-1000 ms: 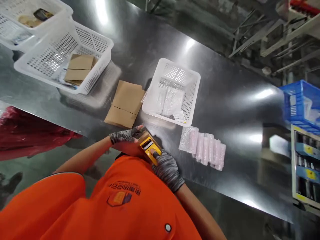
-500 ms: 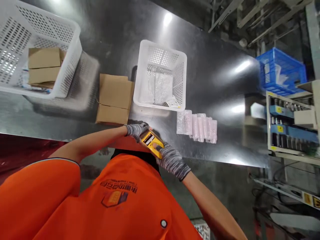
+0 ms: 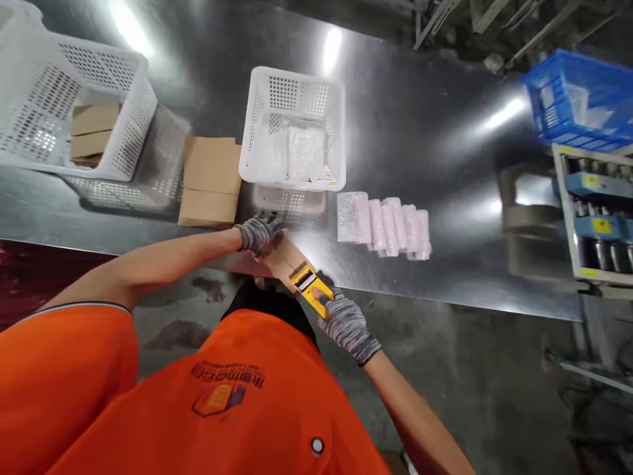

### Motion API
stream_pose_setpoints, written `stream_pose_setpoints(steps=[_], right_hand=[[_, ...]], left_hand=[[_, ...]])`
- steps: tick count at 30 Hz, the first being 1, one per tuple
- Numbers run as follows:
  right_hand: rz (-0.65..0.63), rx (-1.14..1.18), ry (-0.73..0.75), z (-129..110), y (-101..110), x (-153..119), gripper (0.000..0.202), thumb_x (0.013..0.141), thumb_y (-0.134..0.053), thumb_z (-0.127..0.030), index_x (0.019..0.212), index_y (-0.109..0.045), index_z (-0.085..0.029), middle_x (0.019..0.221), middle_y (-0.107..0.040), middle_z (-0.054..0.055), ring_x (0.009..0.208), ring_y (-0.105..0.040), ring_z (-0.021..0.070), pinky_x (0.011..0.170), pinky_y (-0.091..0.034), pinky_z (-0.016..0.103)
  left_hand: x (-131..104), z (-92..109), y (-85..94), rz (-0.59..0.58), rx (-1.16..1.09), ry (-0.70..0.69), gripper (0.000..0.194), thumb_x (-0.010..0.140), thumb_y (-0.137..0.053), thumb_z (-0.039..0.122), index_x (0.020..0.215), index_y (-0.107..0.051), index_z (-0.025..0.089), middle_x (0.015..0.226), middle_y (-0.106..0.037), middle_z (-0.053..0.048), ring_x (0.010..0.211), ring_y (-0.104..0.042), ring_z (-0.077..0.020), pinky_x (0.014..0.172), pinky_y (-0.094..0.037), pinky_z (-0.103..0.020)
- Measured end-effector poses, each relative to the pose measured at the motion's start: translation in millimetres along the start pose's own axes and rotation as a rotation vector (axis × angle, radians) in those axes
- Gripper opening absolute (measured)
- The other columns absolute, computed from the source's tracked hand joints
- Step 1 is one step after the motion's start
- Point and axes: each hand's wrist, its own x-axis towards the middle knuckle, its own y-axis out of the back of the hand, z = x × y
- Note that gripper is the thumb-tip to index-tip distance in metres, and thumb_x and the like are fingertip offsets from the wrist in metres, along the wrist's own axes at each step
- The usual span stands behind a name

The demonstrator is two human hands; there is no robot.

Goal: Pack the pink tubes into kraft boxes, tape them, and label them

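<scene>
Apparently a yellow item (image 3: 312,290) is being slid into or out of a small box (image 3: 283,256), near the white basket (image 3: 293,99). The box is gripped by the left hand (image 3: 258,231), the item by the right hand (image 3: 346,324). A straight, aligned push or pull seems needed next.

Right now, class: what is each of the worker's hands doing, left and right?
Left hand: closed on the far end of the small brown box.
Right hand: closed on the yellow item at the box's near end.
</scene>
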Motion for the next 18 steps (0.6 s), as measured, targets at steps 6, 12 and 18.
stream_pose_setpoints(steps=[6,12,18], right_hand=[[0.076,0.126,0.025,-3,-3,-3,0.070,0.092,-0.092,-0.021,0.162,-0.081,-0.024,0.170,-0.071,0.026,0.111,-0.090,0.0398,0.098,-0.075,0.050],[0.094,0.140,0.035,9,-12,-28,0.071,0.095,-0.086,-0.020,0.166,-0.078,-0.024,0.153,-0.081,0.025,0.108,-0.089,0.0400,0.096,-0.075,0.048],[0.118,0.157,-0.105,47,-63,-68,0.065,0.086,-0.084,-0.014,0.151,-0.087,-0.023,0.141,-0.087,0.022,0.095,-0.089,0.0343,0.087,-0.074,0.041]], left_hand=[[5,62,-28.8,-0.022,0.131,-0.133,0.123,0.057,-0.103,0.020,0.172,-0.061,0.009,0.181,-0.054,-0.033,0.167,-0.042,-0.0632,0.138,-0.029,-0.075],[9,58,-24.4,-0.007,0.181,-0.158,0.116,0.057,-0.099,0.012,0.168,-0.063,0.007,0.171,-0.064,-0.030,0.158,-0.053,-0.0572,0.137,-0.031,-0.072],[7,50,-22.5,-0.044,0.311,-0.176,0.120,0.063,-0.102,0.025,0.173,-0.056,0.008,0.171,-0.063,-0.031,0.159,-0.052,-0.0536,0.132,-0.036,-0.070]])
